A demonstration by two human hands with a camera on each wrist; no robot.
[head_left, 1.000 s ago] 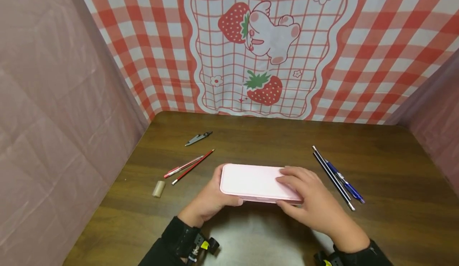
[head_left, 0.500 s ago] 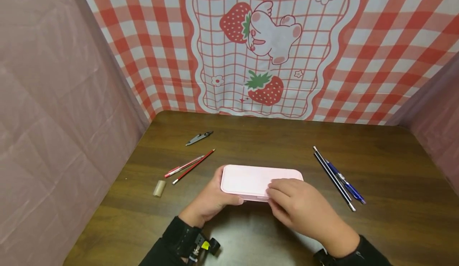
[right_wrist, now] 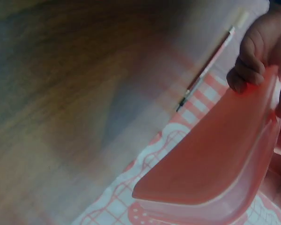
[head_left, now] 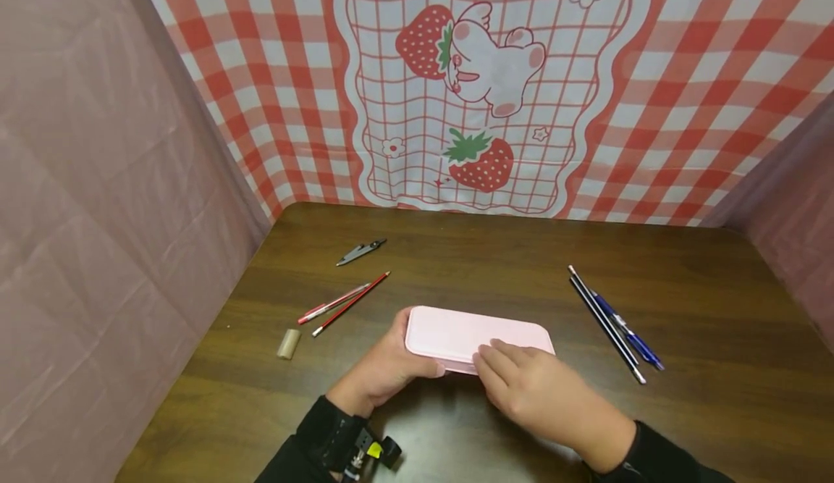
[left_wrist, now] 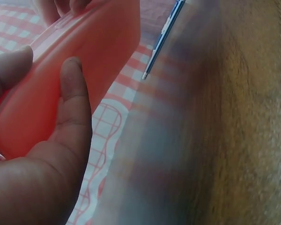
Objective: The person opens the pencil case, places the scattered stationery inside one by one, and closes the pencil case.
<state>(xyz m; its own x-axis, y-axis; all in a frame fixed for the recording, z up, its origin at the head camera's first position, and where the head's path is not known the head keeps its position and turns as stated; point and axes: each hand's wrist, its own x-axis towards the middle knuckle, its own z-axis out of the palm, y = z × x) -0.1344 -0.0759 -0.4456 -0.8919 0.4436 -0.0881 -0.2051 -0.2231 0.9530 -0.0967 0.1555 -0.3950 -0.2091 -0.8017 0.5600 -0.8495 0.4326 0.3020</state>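
Nearest the person, the two hands meet on the pink case (head_left: 465, 332), which sits just ahead of them at 12 o'clock, low over the near middle of the bench (head_left: 717, 309). Its long axis runs left to right, from 9 to 3 o'clock, across both hands. The left hand (head_left: 384, 367) grips the case's left end, thumb curled onto the near edge and fingers wrapped behind; the left wrist view shows thumb and a finger pressed against the case (left_wrist: 70, 61). The right hand (head_left: 534, 392) lies on the near right part, fingers curled over the lid's front edge, hiding that corner. In the right wrist view the case (right_wrist: 215, 164) looks slightly parted along its seam, though the blur makes that uncertain. Both hands are about equally near; the right covers more of the lid.

Farther out at 10 o'clock lie an eraser (head_left: 289, 342), then a red pen and pencil (head_left: 345, 298), then small snips (head_left: 360, 251). At 2 o'clock, well apart from the case, lie dark and blue pens (head_left: 612, 322)
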